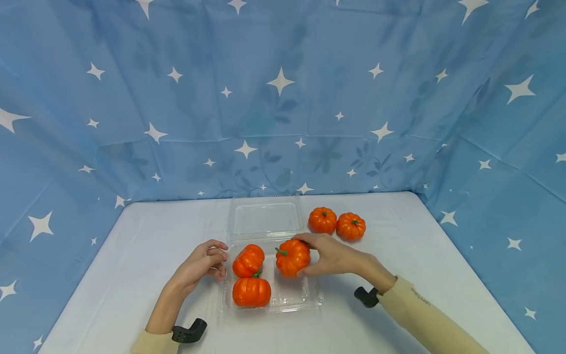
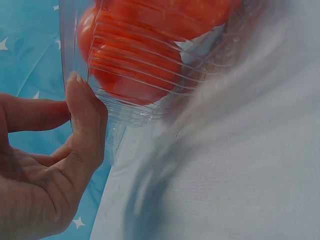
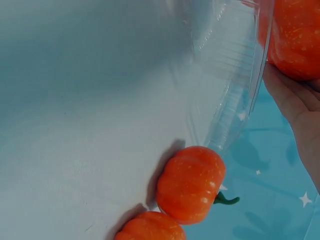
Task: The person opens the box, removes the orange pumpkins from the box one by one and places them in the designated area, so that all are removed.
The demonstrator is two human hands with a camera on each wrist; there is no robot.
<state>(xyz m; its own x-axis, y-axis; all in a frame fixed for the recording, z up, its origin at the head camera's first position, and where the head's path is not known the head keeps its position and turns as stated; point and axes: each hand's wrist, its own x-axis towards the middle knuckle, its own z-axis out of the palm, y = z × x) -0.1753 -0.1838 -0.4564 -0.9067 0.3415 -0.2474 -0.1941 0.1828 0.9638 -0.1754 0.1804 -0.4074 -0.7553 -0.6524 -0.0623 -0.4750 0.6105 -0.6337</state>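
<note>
The pumpkin in the right fingers looks like glossy plastic, its lobed skin smooth and catching small highlights. The two pumpkins beside the left fingers and the pair beyond the right ones share that shine. The box between both sets of fingers is thin, clear, shiny plastic, ribbed along the wall. Under the fingers, the worktop wears matt, fairly smooth cloth; past them hangs a creased cloth curtain. Behind the right fingers, the sleeve is matt cloth.
</note>
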